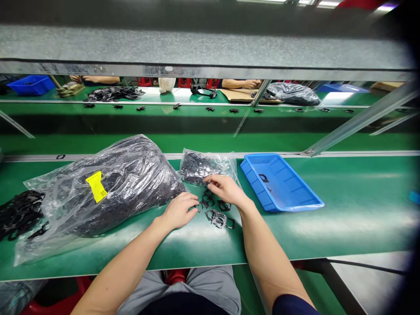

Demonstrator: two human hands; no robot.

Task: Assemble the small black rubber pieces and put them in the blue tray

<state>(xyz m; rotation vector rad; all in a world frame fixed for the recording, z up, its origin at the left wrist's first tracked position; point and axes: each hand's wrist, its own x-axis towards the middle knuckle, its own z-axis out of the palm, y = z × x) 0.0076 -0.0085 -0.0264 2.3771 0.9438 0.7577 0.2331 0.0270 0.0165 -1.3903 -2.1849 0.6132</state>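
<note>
My left hand [181,209] rests low over the green bench, fingers bent and thumb apart, with small dark bits at its fingertips. My right hand [226,189] is at the front of a small clear bag [210,165] full of black plastic parts. Its thumb and forefinger close around something dark, too small to make out. Between and below the hands lie several loose black ring-shaped plastic parts [216,218]. Left of my left hand, a large clear bag [131,183] of black parts bears a yellow label [96,186].
To the right stands a blue bin [288,183] with a few black pieces inside. A heap of black parts [19,212] lies at far left. Behind, a green conveyor carries spaced black parts [210,109]. Co-workers' hands [251,84] show across it. A metal strut [357,120] slants at right.
</note>
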